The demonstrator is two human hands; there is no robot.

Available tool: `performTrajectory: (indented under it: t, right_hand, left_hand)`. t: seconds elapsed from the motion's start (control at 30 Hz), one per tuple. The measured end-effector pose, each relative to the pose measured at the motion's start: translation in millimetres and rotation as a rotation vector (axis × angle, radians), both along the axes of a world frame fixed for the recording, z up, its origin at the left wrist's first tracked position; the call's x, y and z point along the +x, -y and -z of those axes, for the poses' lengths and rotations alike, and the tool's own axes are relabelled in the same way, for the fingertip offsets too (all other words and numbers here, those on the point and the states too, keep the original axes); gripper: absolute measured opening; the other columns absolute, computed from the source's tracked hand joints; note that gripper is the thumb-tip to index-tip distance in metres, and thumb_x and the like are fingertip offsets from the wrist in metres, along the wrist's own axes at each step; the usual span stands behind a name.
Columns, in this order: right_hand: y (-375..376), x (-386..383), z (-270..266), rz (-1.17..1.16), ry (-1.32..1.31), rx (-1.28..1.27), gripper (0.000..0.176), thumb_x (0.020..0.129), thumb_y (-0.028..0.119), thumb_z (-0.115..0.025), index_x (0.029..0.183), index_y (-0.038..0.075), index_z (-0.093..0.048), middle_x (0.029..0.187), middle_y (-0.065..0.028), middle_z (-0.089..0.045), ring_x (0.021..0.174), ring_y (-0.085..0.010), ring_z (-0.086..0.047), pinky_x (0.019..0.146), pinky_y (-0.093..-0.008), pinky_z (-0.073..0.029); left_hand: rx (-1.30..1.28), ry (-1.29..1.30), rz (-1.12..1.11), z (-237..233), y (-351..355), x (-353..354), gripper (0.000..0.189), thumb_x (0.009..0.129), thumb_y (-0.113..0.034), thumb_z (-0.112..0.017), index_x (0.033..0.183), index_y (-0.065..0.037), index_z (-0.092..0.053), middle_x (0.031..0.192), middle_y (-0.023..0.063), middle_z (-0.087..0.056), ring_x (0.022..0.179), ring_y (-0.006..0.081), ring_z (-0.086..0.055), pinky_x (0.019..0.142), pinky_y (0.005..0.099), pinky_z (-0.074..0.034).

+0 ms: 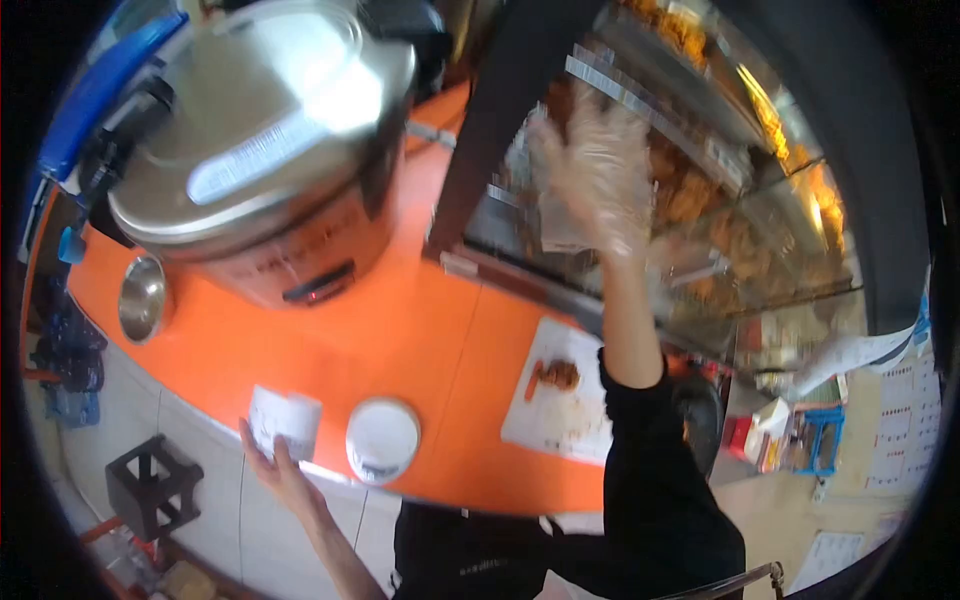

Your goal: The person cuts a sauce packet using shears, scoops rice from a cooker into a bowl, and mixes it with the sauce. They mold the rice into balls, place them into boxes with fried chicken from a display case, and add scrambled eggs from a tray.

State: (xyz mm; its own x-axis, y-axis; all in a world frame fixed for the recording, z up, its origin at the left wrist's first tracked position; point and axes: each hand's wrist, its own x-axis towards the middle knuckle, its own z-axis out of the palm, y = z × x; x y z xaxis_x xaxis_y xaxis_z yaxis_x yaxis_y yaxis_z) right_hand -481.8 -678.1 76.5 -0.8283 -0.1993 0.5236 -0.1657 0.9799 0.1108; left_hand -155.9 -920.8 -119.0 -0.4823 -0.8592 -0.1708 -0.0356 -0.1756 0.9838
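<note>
My left hand [282, 470] holds a white paper cup [284, 425] with faint dark print, fingers and thumb around its lower part, above the counter's front edge. Just right of the cup lies a round white kitchen scale [383, 438]. My right hand [605, 175], in a clear plastic glove, reaches up to the glass-fronted food cabinet [500, 170]. Its fingers look spread, though blurred, and nothing shows in them. Browned, fried-looking food [690, 195] lies on the cabinet shelves beyond the hand.
A large steel rice cooker [270, 150] with its lid down fills the counter's left. A metal bowl [143, 298] stands beside it on the orange counter [420, 330]. On a white cutting board [545, 420] lies a brown food piece [560, 375]. A dark stool [155, 487] stands on the floor.
</note>
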Motion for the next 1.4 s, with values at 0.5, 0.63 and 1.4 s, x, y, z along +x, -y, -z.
performTrajectory:
  t: [0.5,0.63,1.4]
  right_hand:
    - [-183,182,196,-0.218,1.177,-2.121,0.053,0.087,0.033,-0.059,0.126,0.0,-0.046,0.116,-0.0187,-0.058,0.098,-0.0296,-0.063,0.074,-0.0357,-0.055]
    - [-157,189,148,-0.41,1.14,-2.526,0.055,0.087,0.046,-0.053,0.126,0.008,-0.049,0.115,-0.0247,-0.058,0.098,-0.0354,-0.063,0.068,-0.0412,-0.058]
    - [-25,16,31,0.179,-0.208,-0.267,0.044,0.086,0.013,-0.057,0.128,0.004,-0.047,0.129,-0.0183,-0.047,0.12,-0.0355,-0.044,0.099,-0.0435,-0.038]
  left_hand:
    - [-0.009,-0.056,0.238,-44,-62,-62,0.059,0.09,0.003,-0.048,0.145,-0.002,-0.03,0.149,0.0149,-0.03,0.134,0.0248,-0.035,0.11,0.0407,-0.028]
    - [0.066,-0.075,0.268,-54,-84,-63,0.058,0.09,0.004,-0.047,0.145,-0.003,-0.029,0.149,0.0146,-0.029,0.134,0.0254,-0.035,0.111,0.0414,-0.029]
    - [0.06,0.017,-0.021,-7,-26,-26,0.06,0.088,0.003,-0.046,0.146,-0.006,-0.031,0.145,0.0154,-0.035,0.127,0.0237,-0.042,0.105,0.0399,-0.035]
